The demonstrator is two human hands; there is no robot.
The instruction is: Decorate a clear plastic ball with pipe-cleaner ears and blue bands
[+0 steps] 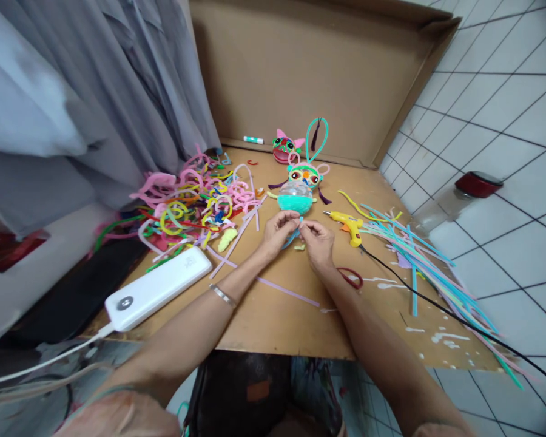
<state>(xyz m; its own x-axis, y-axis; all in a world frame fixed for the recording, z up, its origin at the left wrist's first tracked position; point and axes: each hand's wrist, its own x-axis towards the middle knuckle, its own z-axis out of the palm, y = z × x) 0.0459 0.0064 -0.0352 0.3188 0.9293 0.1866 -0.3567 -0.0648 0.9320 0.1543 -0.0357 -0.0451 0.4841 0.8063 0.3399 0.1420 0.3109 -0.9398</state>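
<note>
My left hand and my right hand meet over the cardboard sheet, both pinching one light blue pipe cleaner between their fingertips. Just beyond them stands a teal pipe-cleaner owl figure with big eyes and a tall loop on top. A second figure with pink ears sits farther back. A yellow glue gun lies right of my right hand, its black cord trailing off to the right.
A tangled heap of coloured pipe cleaners lies at left, a fan of straight ones at right. A white power bank with its cable sits front left. Red scissor handles lie near my right wrist. Grey curtain hangs left, tiled floor right.
</note>
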